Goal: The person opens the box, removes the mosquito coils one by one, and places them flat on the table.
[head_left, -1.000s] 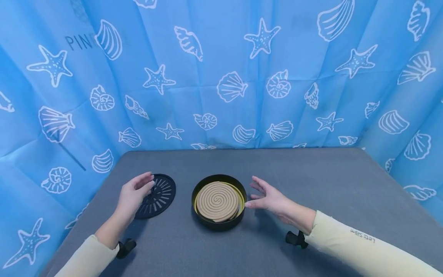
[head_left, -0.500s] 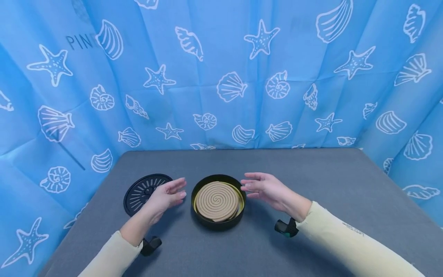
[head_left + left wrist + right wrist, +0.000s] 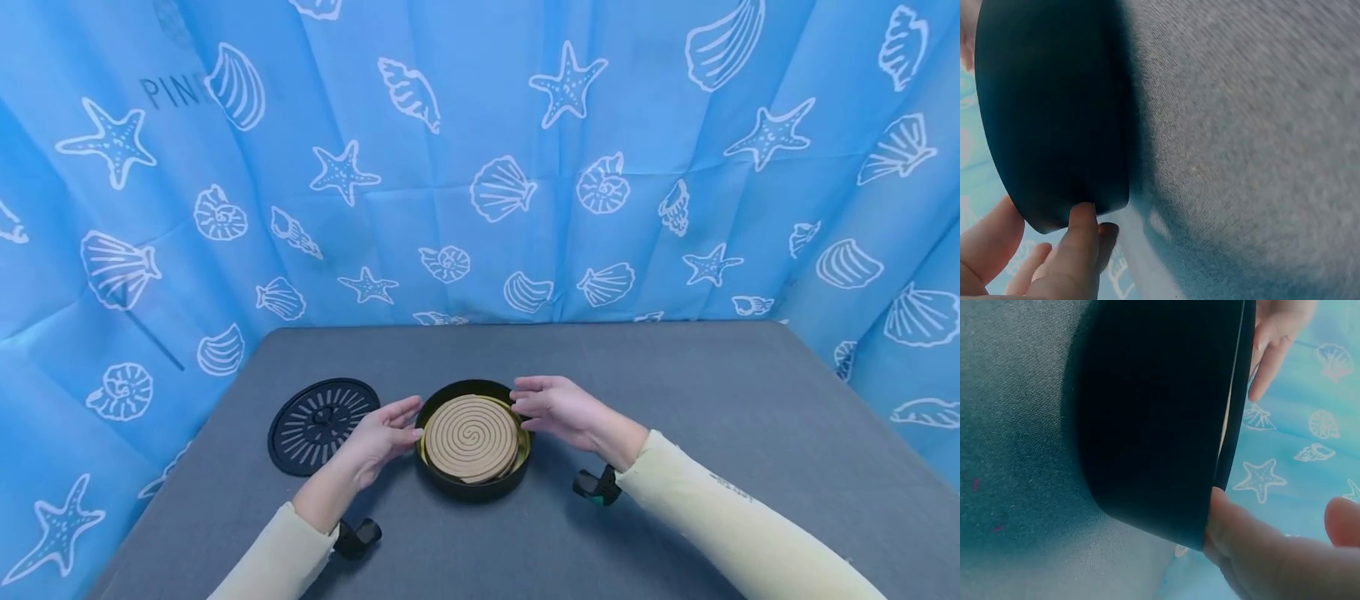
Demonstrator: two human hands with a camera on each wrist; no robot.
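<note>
A round black tin (image 3: 474, 493) with a yellow inside stands on the grey table, holding tan mosquito coils (image 3: 471, 438). At its left side is my left hand (image 3: 375, 443), fingers extended; the left wrist view has its fingertips against the end of the tin's dark wall (image 3: 1054, 119). My right hand (image 3: 570, 417) is at the tin's right rim with its fingers fairly straight. Up close in the right wrist view, one finger touches the tin (image 3: 1154, 412) near its rim. Neither hand visibly curls round the tin.
A black slotted round lid (image 3: 322, 427) lies flat left of the tin, just beyond the left hand. The grey table (image 3: 675, 367) ends at a blue curtain (image 3: 480, 125) printed with shells and starfish. Black wrist devices hang under both wrists.
My left hand has moved right, from over the slotted lid to the tin's left side. My right hand has shifted slightly left, onto the rim. The tin has barely moved.
</note>
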